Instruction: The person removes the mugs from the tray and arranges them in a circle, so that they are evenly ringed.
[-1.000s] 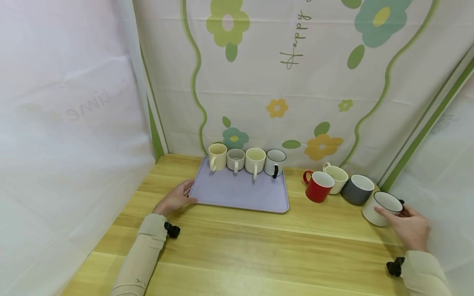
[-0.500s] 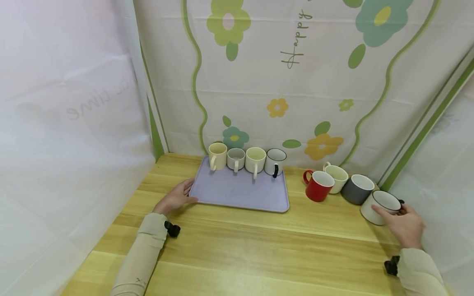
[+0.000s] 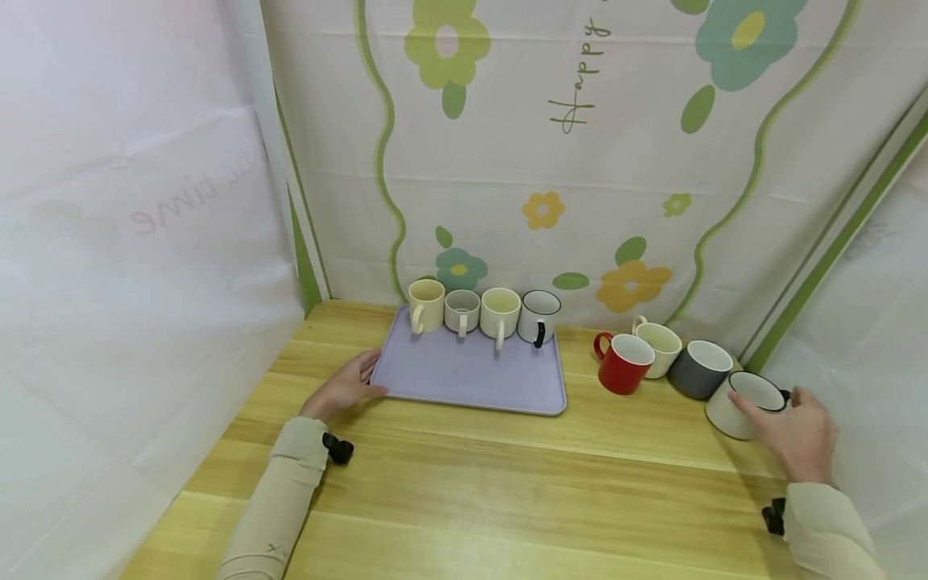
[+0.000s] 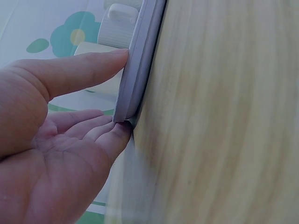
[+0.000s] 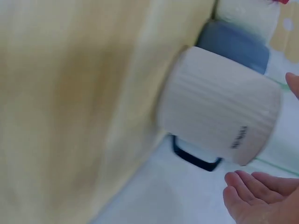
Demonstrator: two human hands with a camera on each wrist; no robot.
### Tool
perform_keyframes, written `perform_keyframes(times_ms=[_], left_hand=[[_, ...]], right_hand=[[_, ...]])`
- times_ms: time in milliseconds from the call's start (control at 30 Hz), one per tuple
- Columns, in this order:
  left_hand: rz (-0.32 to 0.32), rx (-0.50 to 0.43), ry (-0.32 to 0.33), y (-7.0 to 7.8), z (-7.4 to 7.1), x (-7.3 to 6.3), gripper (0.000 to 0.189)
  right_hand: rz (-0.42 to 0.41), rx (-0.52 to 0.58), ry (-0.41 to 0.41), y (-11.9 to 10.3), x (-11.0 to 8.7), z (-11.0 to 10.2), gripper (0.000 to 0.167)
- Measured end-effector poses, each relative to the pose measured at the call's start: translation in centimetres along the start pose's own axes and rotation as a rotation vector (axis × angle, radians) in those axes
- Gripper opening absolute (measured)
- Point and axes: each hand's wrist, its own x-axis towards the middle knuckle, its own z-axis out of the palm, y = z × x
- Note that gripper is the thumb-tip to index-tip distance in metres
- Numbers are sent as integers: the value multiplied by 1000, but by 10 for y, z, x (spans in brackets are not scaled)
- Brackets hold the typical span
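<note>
Flower-printed cloth [image 3: 471,157] backs our wood-grained bench [image 3: 493,491]; our left grip [image 3: 345,389] holds the lilac tray [image 3: 464,374], our right grip [image 3: 803,435] loose beside the rightmost mug [image 3: 725,412].

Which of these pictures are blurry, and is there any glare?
Head view: fairly sharp, soft sheen on the table near the bottom edge; left wrist view: dim, tray edge fairly clear, table soft; right wrist view: white mug and its lettering smeared, gray mug blurred.

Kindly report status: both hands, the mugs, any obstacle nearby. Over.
Left hand grips tray near corner. Right hand beside black-rimmed mug, not gripping. That mug upright on table. Grey mug close alongside.
</note>
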Motion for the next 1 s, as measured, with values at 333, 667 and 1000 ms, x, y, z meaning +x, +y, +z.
perform_keyframes(times_ms=[333,667,1000], left_hand=[[9,-7,-1,0,0,-1,91],[15,17,0,0,3,-2,92],[7,17,12,-1,3,-3,93]], right_hand=[[-142,30,-140,-63,-1,-6,104],[-360,104,-196,-141,-21,24,87],[-523,157,-303,-216,-30,80,80]])
